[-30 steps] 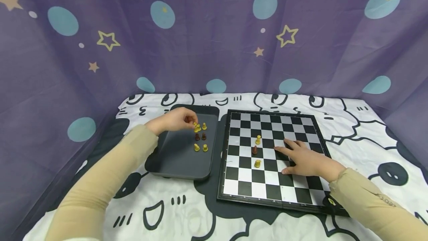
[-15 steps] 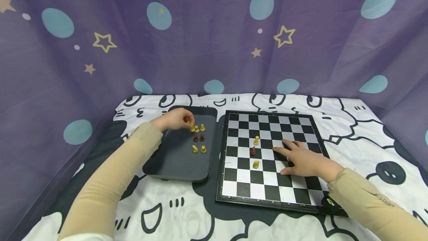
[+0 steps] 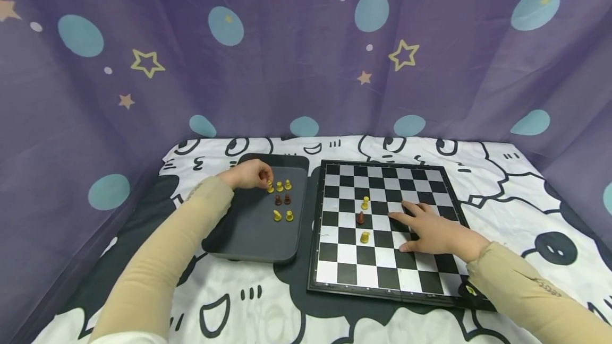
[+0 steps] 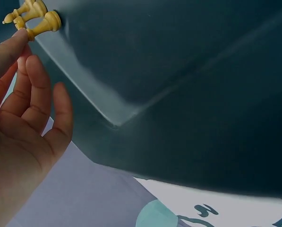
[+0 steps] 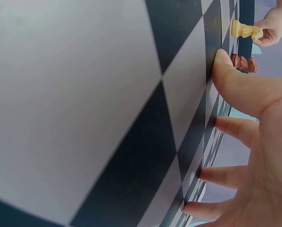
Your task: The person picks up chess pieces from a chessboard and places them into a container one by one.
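Note:
My left hand (image 3: 253,173) reaches into the dark grey tray (image 3: 234,243), its thumb and finger pinching the top of a yellow chess piece (image 3: 270,187). In the left wrist view this chess piece (image 4: 45,24) has a broad base, and two other yellow pieces stand just behind it. Beside it in the tray are two more yellow pieces (image 3: 288,185) in the same row. Nearer rows hold two dark red pieces (image 3: 278,200) and two yellow ones (image 3: 277,216). My right hand (image 3: 432,231) rests on the chessboard (image 3: 346,275) with spread fingers, holding nothing.
On the board's left half, a dark red chess piece (image 3: 360,218) stands between two yellow pieces (image 3: 365,237). Tray and board lie side by side on a cloth (image 3: 248,307) with black-and-white cartoon drawings. A purple curtain (image 3: 287,68) hangs behind.
My left hand has shifted slightly left and down with the yellow chess piece, away from the neighbouring yellow one. My right hand has stayed on the board. The head view has drifted slightly.

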A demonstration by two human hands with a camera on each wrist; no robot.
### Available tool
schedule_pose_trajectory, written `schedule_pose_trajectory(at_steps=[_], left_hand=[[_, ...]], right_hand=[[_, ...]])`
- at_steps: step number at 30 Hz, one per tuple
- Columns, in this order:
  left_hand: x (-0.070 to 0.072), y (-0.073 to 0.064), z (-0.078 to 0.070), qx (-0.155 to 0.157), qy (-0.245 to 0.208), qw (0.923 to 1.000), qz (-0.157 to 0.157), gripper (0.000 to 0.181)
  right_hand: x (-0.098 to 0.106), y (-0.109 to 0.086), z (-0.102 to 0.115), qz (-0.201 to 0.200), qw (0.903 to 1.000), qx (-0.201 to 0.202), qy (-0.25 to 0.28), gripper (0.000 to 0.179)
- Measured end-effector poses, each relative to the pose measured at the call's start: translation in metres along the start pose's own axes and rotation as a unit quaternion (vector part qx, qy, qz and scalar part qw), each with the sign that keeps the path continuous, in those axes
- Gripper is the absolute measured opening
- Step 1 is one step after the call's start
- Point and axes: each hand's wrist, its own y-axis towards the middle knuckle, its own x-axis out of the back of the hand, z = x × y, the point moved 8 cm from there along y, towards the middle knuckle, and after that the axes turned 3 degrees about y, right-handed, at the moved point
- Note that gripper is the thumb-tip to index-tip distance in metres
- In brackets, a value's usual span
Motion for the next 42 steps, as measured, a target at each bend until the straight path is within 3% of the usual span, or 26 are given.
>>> schedule_pose_trajectory(at_steps=[33, 42], left_hand=[[0.006, -0.002, 0.000, -0.001, 0.013, 0.9999, -0.011, 0.015], [0.012, -0.004, -0.004, -0.016, 0.016, 0.9994, -0.025, 0.014]], right_hand=[[0.000, 0.000, 0.001, 0.001, 1.0000, -0.003, -0.005, 0.076], [0.002, 0.000, 0.002, 0.001, 1.0000, -0.003, -0.003, 0.076]])
